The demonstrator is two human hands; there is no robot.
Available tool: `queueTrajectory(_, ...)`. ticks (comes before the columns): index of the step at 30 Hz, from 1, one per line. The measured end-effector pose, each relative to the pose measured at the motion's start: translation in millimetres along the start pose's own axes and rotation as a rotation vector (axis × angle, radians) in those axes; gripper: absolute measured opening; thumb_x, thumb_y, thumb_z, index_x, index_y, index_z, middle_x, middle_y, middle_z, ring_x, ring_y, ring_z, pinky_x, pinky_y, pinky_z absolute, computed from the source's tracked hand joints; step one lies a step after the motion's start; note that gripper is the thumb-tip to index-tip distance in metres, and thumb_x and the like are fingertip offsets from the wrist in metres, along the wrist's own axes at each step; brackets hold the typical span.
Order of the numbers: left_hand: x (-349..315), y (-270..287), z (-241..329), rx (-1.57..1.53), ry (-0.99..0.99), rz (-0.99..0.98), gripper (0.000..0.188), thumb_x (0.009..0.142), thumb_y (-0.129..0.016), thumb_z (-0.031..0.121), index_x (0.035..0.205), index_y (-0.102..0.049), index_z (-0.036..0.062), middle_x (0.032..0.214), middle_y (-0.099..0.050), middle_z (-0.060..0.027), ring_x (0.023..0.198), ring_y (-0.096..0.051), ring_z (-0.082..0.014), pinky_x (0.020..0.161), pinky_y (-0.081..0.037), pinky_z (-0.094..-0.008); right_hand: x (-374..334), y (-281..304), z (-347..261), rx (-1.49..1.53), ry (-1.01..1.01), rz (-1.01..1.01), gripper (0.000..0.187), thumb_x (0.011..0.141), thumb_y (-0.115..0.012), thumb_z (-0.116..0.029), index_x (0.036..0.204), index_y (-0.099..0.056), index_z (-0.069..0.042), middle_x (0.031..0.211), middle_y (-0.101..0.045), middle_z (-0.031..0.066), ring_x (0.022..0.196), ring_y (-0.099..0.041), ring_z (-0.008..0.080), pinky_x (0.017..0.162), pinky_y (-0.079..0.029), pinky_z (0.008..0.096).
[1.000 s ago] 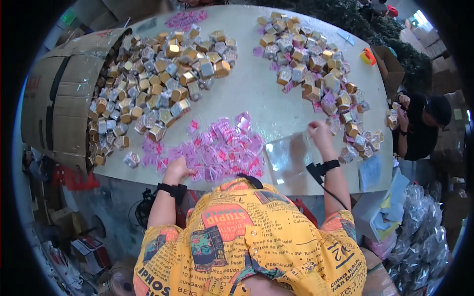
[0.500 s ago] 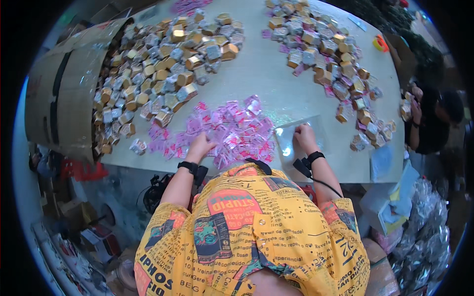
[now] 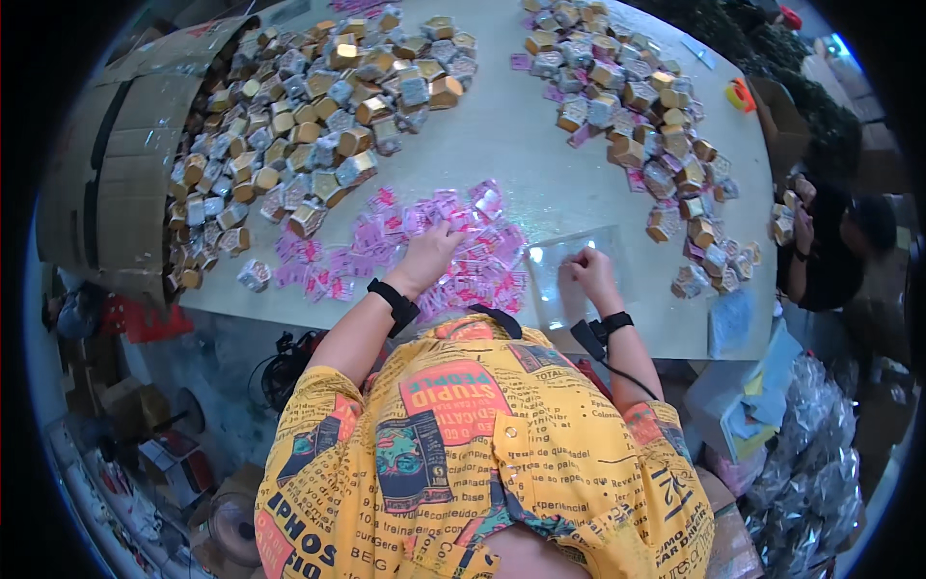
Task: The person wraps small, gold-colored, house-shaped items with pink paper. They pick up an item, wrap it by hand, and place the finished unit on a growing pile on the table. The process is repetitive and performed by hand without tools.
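Note:
My left hand (image 3: 431,257) lies over a heap of small pink printed packets (image 3: 371,236) at the table's near edge. Its fingers are bent down among the packets, and whatever is between the fingertips is hidden. To the right, my right hand (image 3: 592,274) is closed with the fingers curled together above a clear plastic sheet or bag (image 3: 552,294) lying flat on the table. Anything in that grip is too small or covered to make out. Both wrists wear black bands, and a cable hangs at the right one.
Gold and silver many-sided small boxes (image 3: 318,125) spill from a tipped cardboard carton (image 3: 125,164) on the left. More boxes with pink packets (image 3: 637,96) line the right side. A blue cloth-like sheet (image 3: 730,321) hangs at the right edge. Another person (image 3: 831,236) handles boxes at far right.
My left hand has moved right and farther in over the pink packets. My right hand has shifted only slightly, staying by the clear plastic. The whole view has tilted a little.

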State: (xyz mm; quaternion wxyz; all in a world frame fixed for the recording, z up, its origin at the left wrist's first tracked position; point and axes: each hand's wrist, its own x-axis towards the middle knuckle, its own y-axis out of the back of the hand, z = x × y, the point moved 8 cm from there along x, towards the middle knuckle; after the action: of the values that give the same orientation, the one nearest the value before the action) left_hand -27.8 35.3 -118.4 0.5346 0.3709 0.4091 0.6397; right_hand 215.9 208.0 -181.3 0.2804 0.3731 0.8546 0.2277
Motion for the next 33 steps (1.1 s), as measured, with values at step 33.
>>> queueTrajectory(33, 12, 88, 38, -0.589, 0.084, 0.196, 0.016, 0.078, -0.065, 0.014, 0.082, -0.062, -0.0001, 0.076, -0.064, -0.0121, 0.072, -0.062, -0.0228, 0.066, -0.048, -0.0324, -25, -24, -237, -0.023, 0.780, 0.098, 0.005, 0.075, -0.063, -0.003, 0.078, -0.060, -0.001, 0.078, -0.058, 0.0146, 0.069, -0.059, 0.0328, 0.062, -0.048, 0.0386)
